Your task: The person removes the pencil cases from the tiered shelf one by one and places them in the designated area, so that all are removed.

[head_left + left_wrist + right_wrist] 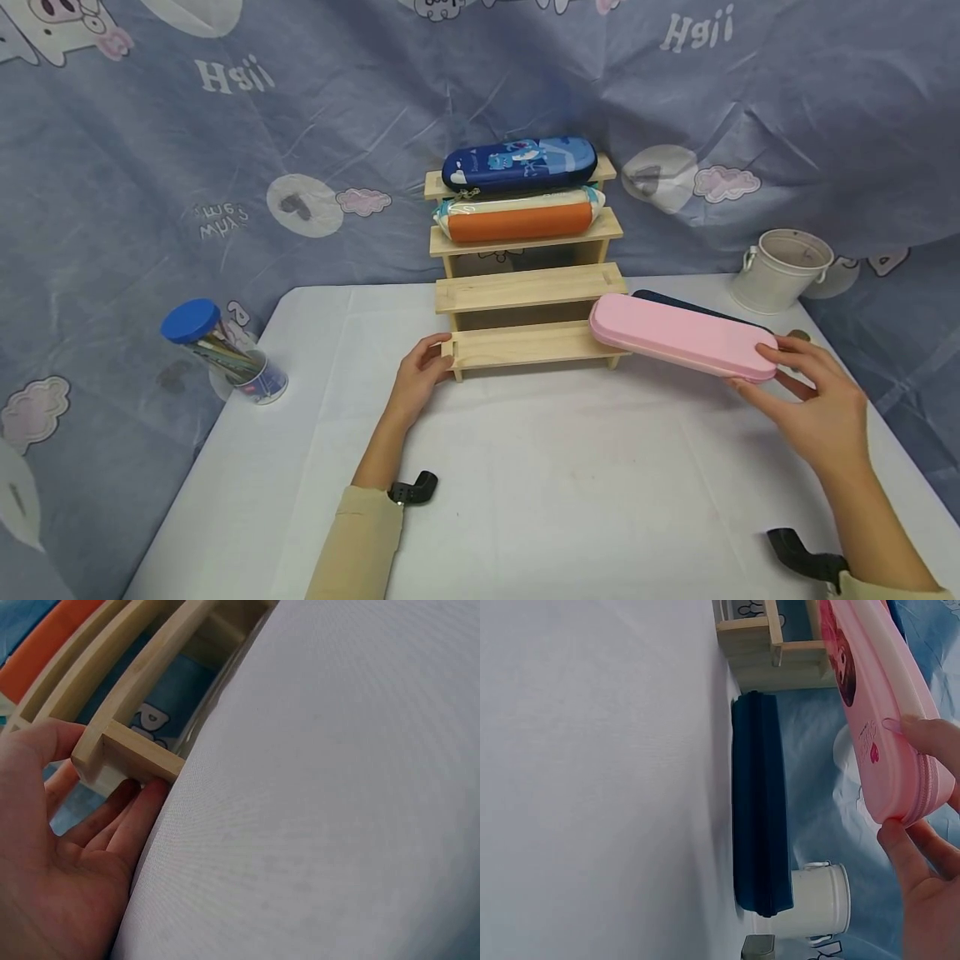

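In the head view, a tiered wooden shelf (531,288) stands at the back of the table. My left hand (418,383) grips the left end of its lowest tier, thumb and fingers around the board's end in the left wrist view. A pink zippered pencil case (678,335) is pinched at its right end by my right hand (825,408), held up off the table. Its left end overlaps the lowest tier in the head view. Higher on the shelf lie a blue printed pencil case (517,165) and, below it, an orange and white case (519,222).
Behind the pink case, a dark blue case (761,802) lies on the white table (570,467). A cream metal bucket (780,271) stands at the back right. At the left edge is a jar with a blue lid (191,321), holding pencil-like sticks. Patterned cloth hangs behind.
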Motion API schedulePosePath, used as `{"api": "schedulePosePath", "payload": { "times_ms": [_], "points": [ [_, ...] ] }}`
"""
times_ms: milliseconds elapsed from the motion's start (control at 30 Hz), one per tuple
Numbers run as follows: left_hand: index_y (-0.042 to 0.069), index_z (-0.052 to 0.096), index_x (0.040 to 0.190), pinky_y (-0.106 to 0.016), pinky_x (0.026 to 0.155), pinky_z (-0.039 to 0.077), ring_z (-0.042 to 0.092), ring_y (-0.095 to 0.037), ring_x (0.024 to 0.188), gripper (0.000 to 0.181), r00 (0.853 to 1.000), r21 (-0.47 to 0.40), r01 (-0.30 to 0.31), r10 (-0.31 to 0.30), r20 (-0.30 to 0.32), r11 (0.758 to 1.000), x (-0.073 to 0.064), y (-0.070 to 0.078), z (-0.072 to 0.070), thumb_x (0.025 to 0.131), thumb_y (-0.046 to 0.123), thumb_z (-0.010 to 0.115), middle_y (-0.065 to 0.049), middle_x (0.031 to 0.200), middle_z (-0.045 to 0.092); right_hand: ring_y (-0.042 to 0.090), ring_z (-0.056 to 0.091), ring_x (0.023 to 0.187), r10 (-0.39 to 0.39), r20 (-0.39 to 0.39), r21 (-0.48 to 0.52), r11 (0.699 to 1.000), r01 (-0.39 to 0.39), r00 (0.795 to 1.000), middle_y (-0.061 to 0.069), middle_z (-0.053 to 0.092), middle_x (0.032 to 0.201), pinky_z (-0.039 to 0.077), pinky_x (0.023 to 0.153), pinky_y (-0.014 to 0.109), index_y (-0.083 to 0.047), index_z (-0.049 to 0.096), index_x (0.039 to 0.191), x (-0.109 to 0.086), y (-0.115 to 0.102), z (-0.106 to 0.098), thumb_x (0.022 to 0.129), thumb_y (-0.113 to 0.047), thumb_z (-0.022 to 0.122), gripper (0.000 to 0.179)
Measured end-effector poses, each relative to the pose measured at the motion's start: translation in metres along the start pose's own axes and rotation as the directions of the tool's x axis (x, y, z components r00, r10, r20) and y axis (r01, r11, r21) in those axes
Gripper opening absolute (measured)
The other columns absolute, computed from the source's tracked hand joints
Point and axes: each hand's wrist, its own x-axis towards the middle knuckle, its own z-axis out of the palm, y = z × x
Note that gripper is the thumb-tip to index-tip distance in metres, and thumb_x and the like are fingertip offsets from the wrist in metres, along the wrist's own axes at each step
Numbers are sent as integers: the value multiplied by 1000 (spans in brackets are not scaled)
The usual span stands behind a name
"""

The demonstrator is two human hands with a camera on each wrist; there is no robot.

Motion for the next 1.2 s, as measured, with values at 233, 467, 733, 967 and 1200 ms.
{"api": "schedulePosePath", "payload": {
  "times_ms": [233,467,733,967,1200],
  "points": [
    [6,51,136,-37,86,55,59,-25,110,42,1000,-9,3,-3,4,1000,3,-6,-2,94,9,59,-20,129,52,4,43,125,1,-18,-7,1000,-2,1000,-3,53,133,40,82,2,-10,67,123,-8,3,-8,65,-6,89,62],
    [14,54,134,-35,85,55,59,-25,110,41,1000,-18,-5,5,-29,1000,13,-28,-5,94,15,62,-17,129,53,4,47,120,2,-63,-21,1000,-3,998,-4,54,132,41,83,3,-10,68,121,-16,13,-14,63,-1,89,62],
    [18,59,128,-36,83,56,61,-26,107,37,998,-29,-42,40,-58,999,13,-28,-4,91,13,63,-15,123,57,2,44,123,85,-62,-69,994,-89,994,-7,51,135,39,81,1,-10,65,125,-23,22,-23,67,-7,88,63],
    [20,60,126,-36,83,56,61,-25,106,36,997,-28,-42,40,-67,999,11,-28,-4,91,13,63,-13,122,58,2,42,126,135,-73,-96,985,-142,988,-10,49,137,37,83,1,-9,64,127,-27,29,-28,68,-9,88,63],
    [13,55,134,-38,87,54,59,-26,110,41,999,-32,-13,12,-31,999,12,-28,-4,94,13,62,-17,129,53,1,40,125,177,-64,-80,980,-182,982,-10,50,136,37,80,-1,-6,63,127,-31,41,-35,69,-8,87,64]
  ]
}}
